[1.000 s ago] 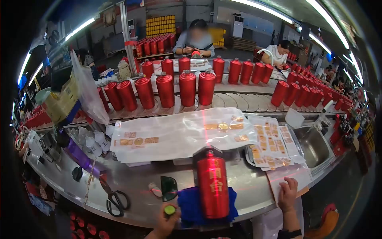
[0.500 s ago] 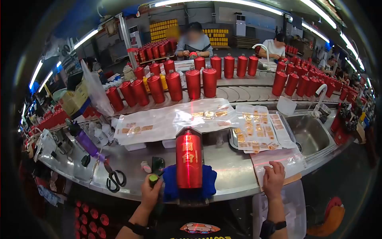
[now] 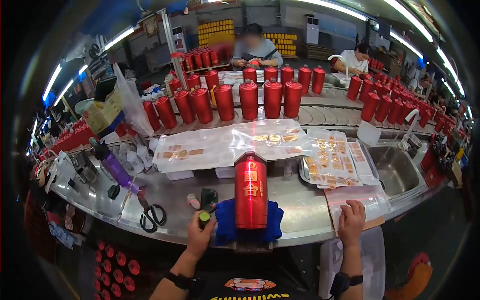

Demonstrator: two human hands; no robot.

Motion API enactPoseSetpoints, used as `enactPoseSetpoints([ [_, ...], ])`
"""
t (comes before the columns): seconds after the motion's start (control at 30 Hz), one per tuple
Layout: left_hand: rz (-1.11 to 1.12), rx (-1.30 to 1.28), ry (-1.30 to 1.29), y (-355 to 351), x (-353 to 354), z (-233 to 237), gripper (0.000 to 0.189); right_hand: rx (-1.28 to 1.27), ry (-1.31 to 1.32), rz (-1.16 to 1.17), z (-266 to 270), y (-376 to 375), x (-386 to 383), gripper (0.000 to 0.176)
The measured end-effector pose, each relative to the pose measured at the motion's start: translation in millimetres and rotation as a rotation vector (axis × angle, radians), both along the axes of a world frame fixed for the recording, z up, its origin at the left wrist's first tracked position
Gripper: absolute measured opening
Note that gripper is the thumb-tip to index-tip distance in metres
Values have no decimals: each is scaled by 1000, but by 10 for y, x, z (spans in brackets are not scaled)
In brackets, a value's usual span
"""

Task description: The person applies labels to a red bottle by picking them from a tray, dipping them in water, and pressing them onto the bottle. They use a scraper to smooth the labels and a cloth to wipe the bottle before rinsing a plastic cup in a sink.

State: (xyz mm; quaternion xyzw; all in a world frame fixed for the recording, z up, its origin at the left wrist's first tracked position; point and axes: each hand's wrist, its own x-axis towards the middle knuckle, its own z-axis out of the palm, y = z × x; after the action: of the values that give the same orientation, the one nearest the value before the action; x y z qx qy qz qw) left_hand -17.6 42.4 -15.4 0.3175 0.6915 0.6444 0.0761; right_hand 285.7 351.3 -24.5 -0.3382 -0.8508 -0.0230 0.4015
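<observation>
A red bottle (image 3: pixel 251 197) with gold characters lies on a stand padded with blue cloth (image 3: pixel 274 223), its neck pointing away from me. A red light line runs along it. Left of the cloth, my left hand (image 3: pixel 199 235) is closed around a short dark cylindrical tool with a green end (image 3: pixel 204 216); its other end is hidden. My right hand (image 3: pixel 351 224) holds nothing, with fingers loosely bent and apart over the edge of a white sheet (image 3: pixel 367 202) at the bench front. Backing sheets with gold decals (image 3: pixel 330 159) lie beyond it.
A long decal sheet (image 3: pixel 195 154) spans the bench behind the stand. Black-handled scissors (image 3: pixel 152 215) and a purple bottle (image 3: pixel 116 170) are at left, a sink (image 3: pixel 397 172) at right. Red bottles (image 3: pixel 248 101) stand on a conveyor (image 3: pixel 320 115). Co-workers sit beyond.
The view has shifted, so the bench appears farther right and slightly higher. The front row of conveyor bottles has moved right. My left hand keeps hold of the green-ended tool.
</observation>
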Motion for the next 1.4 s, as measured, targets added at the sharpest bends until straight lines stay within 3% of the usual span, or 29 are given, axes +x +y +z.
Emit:
enactPoseSetpoints([
  [0.13, 22, -61, 12, -11, -66, -154, 22, -21, -20, -9, 43, 8, -8, 21],
  [0.2, -5, -26, -12, 34, 44, 59, 21, -33, -33, -16, 61, -9, -7, 20],
  [0.4, -3, -70, 71, 16, -46, -96, 21, -30, -39, -19, 77, -1, -17, 18],
  [0.8, -41, -142, 7, 0, 34, 23, 19, -24, -48, -9, 81, -8, -31, 16],
  [1.4, -6, -207, 155, 52, 57, 69, 22, -47, -41, -24, 49, 9, -35, 17],
])
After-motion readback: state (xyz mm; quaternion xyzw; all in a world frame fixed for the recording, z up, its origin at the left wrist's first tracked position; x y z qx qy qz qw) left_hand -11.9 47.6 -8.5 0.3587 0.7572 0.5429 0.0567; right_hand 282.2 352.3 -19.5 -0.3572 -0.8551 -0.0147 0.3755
